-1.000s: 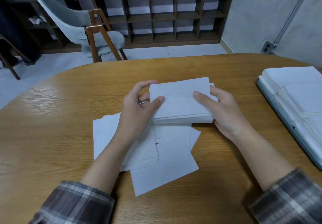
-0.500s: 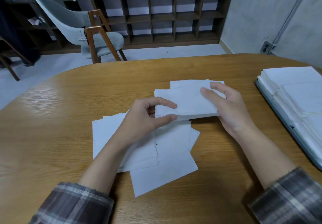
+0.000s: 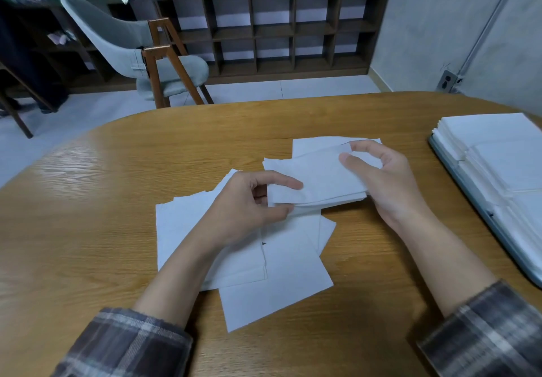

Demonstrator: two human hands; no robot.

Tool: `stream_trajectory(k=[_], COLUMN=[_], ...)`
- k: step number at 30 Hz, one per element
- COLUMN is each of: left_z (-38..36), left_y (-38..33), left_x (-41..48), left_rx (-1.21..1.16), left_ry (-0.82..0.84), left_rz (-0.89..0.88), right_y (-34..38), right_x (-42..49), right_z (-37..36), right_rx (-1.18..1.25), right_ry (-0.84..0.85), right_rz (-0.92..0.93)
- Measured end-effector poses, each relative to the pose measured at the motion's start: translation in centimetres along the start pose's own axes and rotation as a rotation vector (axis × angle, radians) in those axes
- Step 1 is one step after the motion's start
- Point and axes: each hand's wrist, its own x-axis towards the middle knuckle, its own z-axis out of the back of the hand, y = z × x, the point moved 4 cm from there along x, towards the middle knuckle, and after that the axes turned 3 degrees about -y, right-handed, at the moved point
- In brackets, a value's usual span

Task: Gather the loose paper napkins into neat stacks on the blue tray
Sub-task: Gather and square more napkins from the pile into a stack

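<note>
Head view, left to right. Grey chair (image 3: 123, 42) stands on the floor beyond the tabletop (image 3: 88, 200). Loose napkins (image 3: 181, 230) lie overlapping and askew on the tabletop at centre-left, partly under the left forearm. Left hand (image 3: 243, 209) pinches the near-left corner of a napkin bundle (image 3: 319, 180), thumb below and forefinger on top. The bundle's edges are uneven, with one sheet jutting out at the far side. Right hand (image 3: 390, 183) grips the bundle's right end, thumb on top and fingers curled over the far edge. Blue tray (image 3: 487, 209) sits at the right edge of the tabletop, well apart from the hands, and carries stacked napkins (image 3: 498, 147).
</note>
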Motion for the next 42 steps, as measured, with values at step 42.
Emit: stream_trajectory(k=[42], left_z=[1.4], left_y=[1.0], left_x=[0.7], left_rx=[-0.284], left_ry=[-0.392], left_rz=[-0.086], right_y=[1.5], right_x=[-2.1], right_z=[-2.3], right_rx=[0.096], right_ry=[0.307], right_rz=[0.190])
